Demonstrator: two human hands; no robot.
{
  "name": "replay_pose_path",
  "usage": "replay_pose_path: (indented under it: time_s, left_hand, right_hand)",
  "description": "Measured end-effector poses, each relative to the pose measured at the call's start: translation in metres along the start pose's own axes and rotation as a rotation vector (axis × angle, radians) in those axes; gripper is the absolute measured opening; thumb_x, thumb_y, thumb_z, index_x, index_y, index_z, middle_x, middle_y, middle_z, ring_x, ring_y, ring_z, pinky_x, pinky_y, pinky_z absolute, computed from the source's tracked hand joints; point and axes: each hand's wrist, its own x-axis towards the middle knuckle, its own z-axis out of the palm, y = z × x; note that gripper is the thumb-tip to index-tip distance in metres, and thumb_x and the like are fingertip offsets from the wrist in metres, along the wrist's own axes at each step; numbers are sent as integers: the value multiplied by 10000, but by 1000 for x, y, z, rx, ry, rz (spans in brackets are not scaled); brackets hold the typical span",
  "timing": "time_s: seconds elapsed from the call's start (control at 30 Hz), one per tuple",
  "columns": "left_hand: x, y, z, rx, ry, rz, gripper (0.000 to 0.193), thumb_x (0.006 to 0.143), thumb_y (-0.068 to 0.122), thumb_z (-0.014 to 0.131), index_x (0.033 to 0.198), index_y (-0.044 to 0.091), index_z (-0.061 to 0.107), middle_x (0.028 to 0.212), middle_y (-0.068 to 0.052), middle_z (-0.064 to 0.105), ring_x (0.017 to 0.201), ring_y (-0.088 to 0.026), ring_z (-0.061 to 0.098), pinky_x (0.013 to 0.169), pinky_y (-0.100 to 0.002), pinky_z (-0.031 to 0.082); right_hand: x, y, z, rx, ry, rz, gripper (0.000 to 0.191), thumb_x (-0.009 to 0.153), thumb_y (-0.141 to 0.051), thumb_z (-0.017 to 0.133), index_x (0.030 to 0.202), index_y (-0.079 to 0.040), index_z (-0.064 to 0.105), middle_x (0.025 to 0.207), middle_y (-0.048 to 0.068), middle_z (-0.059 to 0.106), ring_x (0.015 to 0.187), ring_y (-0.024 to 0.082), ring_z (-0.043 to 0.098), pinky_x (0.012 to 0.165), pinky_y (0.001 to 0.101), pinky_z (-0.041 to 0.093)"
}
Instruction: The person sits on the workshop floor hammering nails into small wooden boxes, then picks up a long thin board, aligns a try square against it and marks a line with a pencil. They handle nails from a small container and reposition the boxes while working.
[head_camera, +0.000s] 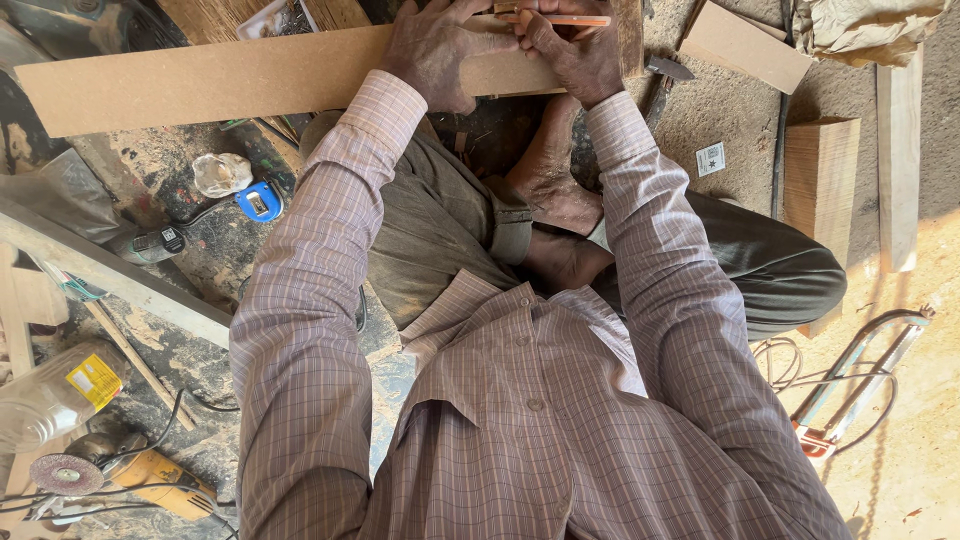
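I sit on the ground looking down at my checked shirt and crossed legs. A long flat brown board (220, 80) lies across the top of the view. My left hand (435, 50) rests flat on the board, pressing it down. My right hand (570, 50) is closed around a thin orange pencil-like tool (560, 19) lying along the board's far edge. My bare foot (545, 165) sits just below the board.
A blue tape measure (260, 202) and a crumpled wrapper (220, 173) lie at the left. An angle grinder (130, 478) and a plastic jar (55, 395) are at lower left. Wooden blocks (820, 180) and planks stand at the right, a hacksaw (860, 380) at lower right.
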Motion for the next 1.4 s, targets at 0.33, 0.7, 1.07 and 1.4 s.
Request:
replay_pose_path:
  time_s: [0.33, 0.7, 1.07, 1.4]
  left_hand:
    - [0, 0, 2, 23, 5, -2, 993, 481, 333, 1006, 1392, 485, 643, 1492, 13, 486, 1274, -289, 526, 976, -614, 456]
    - [1, 0, 0, 17, -5, -1, 1002, 457, 324, 1009, 1375, 497, 644, 1527, 33, 457, 1240, -288, 538, 972, -612, 455]
    - [1, 1, -3, 39, -4, 13, 1008, 449, 321, 1002, 1377, 500, 652, 1507, 19, 457, 1210, -293, 556, 921, -590, 481]
    - [1, -1, -1, 10, -18, -2, 1006, 443, 311, 996, 1373, 489, 657, 1513, 32, 462, 1175, -278, 566, 909, -560, 477]
  right_hand:
    - [1, 1, -1, 51, -31, -18, 164, 1122, -140, 674, 1154, 17, 710, 1039, 114, 755, 902, 162, 756, 791, 296, 664]
    - [1, 1, 0, 2, 6, 20, 147, 1107, -115, 683, 1142, 23, 717, 1020, 115, 763, 890, 164, 771, 780, 291, 677]
    - [2, -3, 0, -21, 15, 16, 195, 1090, -152, 723, 1159, 30, 741, 977, 121, 769, 855, 160, 769, 753, 291, 675]
    - [3, 0, -1, -3, 11, 30, 230, 1083, -165, 734, 1188, 39, 742, 989, 126, 777, 871, 160, 777, 762, 285, 680]
